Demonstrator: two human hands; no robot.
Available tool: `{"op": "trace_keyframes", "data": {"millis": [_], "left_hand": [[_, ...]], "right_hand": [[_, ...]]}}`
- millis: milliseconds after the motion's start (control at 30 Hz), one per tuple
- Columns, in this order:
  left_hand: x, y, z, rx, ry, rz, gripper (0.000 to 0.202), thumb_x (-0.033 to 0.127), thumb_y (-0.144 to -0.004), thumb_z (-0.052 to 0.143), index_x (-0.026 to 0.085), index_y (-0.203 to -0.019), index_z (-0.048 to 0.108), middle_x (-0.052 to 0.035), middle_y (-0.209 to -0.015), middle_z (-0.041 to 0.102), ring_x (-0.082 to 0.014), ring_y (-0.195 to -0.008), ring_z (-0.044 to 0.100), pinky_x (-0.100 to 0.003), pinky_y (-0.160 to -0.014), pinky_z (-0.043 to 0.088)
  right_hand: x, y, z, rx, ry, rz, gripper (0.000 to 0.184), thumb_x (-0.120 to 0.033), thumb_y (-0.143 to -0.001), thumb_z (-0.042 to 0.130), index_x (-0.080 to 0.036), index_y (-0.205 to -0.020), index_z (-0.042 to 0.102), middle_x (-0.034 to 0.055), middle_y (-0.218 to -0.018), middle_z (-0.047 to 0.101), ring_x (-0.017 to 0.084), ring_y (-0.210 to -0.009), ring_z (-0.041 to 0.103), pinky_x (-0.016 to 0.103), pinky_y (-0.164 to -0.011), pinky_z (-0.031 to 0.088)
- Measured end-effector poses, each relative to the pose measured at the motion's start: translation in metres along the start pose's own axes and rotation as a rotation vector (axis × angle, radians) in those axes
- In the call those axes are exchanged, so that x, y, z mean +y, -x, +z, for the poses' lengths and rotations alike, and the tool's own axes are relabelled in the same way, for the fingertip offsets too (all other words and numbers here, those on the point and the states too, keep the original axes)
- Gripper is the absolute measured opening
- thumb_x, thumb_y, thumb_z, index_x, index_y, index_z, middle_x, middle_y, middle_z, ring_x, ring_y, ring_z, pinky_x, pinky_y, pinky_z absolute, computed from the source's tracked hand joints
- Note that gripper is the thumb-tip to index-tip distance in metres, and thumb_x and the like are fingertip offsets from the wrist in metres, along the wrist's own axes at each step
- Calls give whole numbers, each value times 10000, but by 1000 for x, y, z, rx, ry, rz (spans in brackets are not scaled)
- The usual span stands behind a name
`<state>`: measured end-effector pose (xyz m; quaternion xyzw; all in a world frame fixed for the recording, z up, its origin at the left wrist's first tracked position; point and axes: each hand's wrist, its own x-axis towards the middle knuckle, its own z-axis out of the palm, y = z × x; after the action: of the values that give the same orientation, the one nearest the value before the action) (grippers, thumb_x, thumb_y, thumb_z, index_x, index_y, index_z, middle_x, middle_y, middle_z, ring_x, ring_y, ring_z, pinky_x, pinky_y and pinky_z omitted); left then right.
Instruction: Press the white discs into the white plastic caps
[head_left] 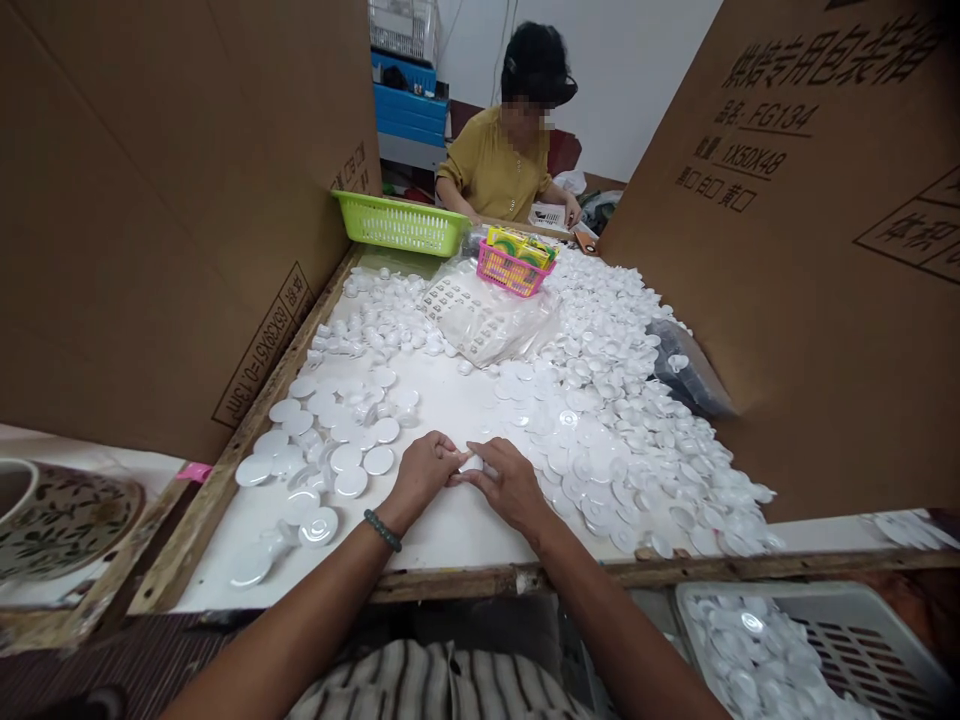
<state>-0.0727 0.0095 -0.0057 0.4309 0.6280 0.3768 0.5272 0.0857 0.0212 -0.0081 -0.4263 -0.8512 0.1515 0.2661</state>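
Near the front edge of the white table (442, 400), my two hands meet around a small white plastic disc (471, 463). My right hand (504, 478) pinches it between thumb and fingers. The fingertips of my left hand (429, 468) are pressed together at the disc's left side; what they grip there is hidden. Shiny white round discs (350, 482) lie loosely to the left of my hands. A dense heap of similar white pieces (600, 350) spreads over the right side, close to my right hand.
Tall cardboard boxes (150, 200) wall both sides. At the back are a green basket (401, 225), a pink basket (512, 270) with yellow packets, and a clear plastic bag (480, 310). A person (499, 160) works opposite. A grey crate (862, 650) with white pieces stands below right.
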Motion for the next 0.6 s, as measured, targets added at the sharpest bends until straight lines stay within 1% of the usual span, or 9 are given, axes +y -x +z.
{"op": "trace_keyframes", "data": {"millis": [33,133,167,267,333,433,533,600], "left_hand": [[-1,-1,0,7,-22,4,239,336,-670,659,178,-734,492,38,-543,586,-113,-502,591,-196,-476,432],[-2,-4,0,8,-54,-28,186,270,-680,644,175,-727,490,35,-520,591,-111,-466,572,-201,-455,422],[-2,-5,0,-1,-39,-44,171,249,-686,636,175,-728,487,34,-519,593,-112,-460,572,-205,-457,430],[-2,-7,-1,-33,-4,-64,165,230,-690,634,176,-731,483,34,-522,598,-115,-459,580,-216,-473,455],[-3,-8,-1,-48,-38,-55,174,250,-691,640,177,-726,485,33,-519,598,-115,-455,578,-214,-469,451],[-1,-9,-2,-74,-143,-40,165,271,-706,621,180,-710,483,29,-505,594,-118,-444,569,-208,-453,422],[2,-12,-3,-100,-247,-20,158,279,-714,608,181,-690,487,21,-504,598,-121,-447,567,-208,-458,402],[5,-14,-4,-124,-275,-24,166,290,-713,609,180,-682,488,17,-505,600,-122,-446,563,-211,-462,397]], "right_hand": [[0,0,0,-8,-5,6,318,-424,-807,578,-197,-1027,614,36,-772,566,173,-751,504,282,-667,412],[1,0,-1,-23,2,51,285,-470,-755,621,-202,-849,655,9,-671,534,157,-677,487,269,-625,391],[2,0,-2,-35,-8,59,281,-474,-750,625,-207,-831,655,4,-663,531,152,-669,486,263,-619,386],[4,1,-4,-77,-81,61,262,-453,-777,605,-223,-896,645,-7,-681,544,137,-666,493,246,-613,381],[6,2,-5,-86,-109,60,261,-442,-786,600,-220,-918,637,-8,-688,550,133,-662,494,242,-614,379],[7,2,-4,-85,-91,64,254,-449,-789,593,-202,-841,629,-5,-669,545,131,-640,481,243,-603,367],[5,1,-1,-69,-36,81,310,-478,-775,595,-185,-679,561,-4,-628,523,130,-615,464,244,-578,350],[4,1,0,-54,-15,99,352,-494,-760,604,-185,-624,504,-8,-609,509,128,-600,457,243,-561,343]]}}
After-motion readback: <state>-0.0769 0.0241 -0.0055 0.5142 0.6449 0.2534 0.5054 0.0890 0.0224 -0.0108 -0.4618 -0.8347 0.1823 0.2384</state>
